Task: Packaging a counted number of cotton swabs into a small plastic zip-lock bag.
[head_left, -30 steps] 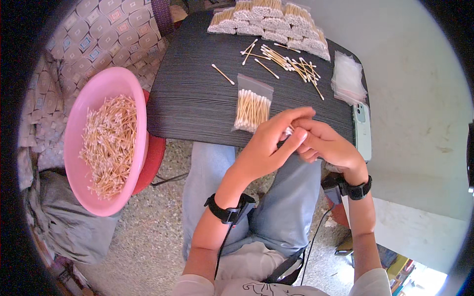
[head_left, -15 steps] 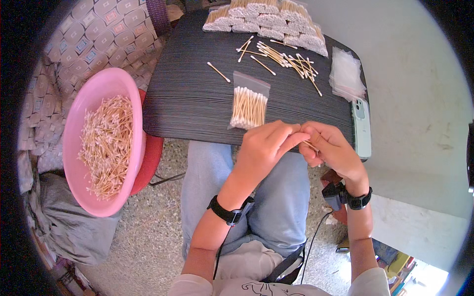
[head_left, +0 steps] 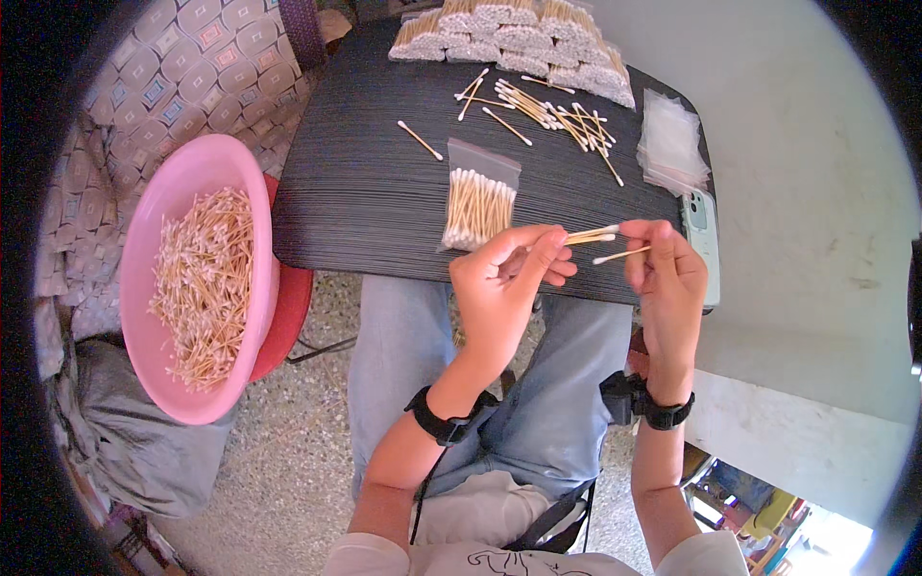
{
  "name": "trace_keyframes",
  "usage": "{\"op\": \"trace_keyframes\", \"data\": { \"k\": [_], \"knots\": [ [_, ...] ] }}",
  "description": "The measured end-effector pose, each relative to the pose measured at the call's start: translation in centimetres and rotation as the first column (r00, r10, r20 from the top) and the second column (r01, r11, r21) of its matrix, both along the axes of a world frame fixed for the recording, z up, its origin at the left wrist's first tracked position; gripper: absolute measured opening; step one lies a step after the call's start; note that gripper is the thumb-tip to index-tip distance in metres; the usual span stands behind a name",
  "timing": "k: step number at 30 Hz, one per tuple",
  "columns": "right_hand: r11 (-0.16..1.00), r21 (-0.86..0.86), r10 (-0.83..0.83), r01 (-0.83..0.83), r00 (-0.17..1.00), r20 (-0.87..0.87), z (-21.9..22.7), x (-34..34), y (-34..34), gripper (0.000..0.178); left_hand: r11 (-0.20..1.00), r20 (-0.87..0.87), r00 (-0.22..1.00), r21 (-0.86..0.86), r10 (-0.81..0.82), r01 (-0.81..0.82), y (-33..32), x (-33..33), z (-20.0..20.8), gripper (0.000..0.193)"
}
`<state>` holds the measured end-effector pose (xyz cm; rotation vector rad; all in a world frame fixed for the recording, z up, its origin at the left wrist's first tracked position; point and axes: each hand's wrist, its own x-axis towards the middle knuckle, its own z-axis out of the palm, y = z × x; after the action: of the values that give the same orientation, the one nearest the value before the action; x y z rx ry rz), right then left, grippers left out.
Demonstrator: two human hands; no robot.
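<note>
Over the surface's near edge, the left hand pinches a small bundle of cotton swabs in its fingers; the right hand pinches one single swab (tips level would help). A filled clear bag lies just beyond.

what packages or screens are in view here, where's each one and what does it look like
Filled clear bag: table middle, flat, packed with wooden cotton swabs.
Stacked filled bags: table's far edge, rows, clear.
Empty clear bags: far right of table, loose pile.
Phone: table's right edge, pale green back up, screen hidden.
</note>
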<state>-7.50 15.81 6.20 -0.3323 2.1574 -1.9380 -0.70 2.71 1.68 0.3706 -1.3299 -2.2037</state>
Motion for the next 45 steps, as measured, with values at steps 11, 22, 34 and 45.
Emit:
{"op": "trace_keyframes", "data": {
  "k": [11, 22, 34, 45],
  "knots": [
    [0.986, -0.162, 0.047, -0.039, 0.998, 0.041, -1.5, 1.2, -2.0, 0.039, 0.995, 0.003, 0.999, -0.089, 0.036, -0.036, 1.7, -0.3, -0.8, 0.014],
    [0.945, -0.326, 0.028, 0.025, 0.987, 0.158, -2.2, 1.8, -2.7, 0.035, 0.952, -0.052, 0.987, -0.261, 0.151, -0.160, 1.1, -0.6, -1.4, 0.010],
    [0.944, -0.331, 0.020, 0.017, 0.994, 0.107, -1.3, 0.4, -1.2, 0.032, 0.905, -0.111, 0.994, -0.422, 0.002, -0.049, 0.5, -0.6, -1.1, 0.018],
    [0.987, -0.144, -0.090, 0.073, 0.989, -0.113, -2.1, 0.5, -0.9, 0.027, 0.969, -0.070, 0.989, -0.218, -0.134, 0.116, 0.8, -0.9, -1.5, 0.018]
  ]
}}
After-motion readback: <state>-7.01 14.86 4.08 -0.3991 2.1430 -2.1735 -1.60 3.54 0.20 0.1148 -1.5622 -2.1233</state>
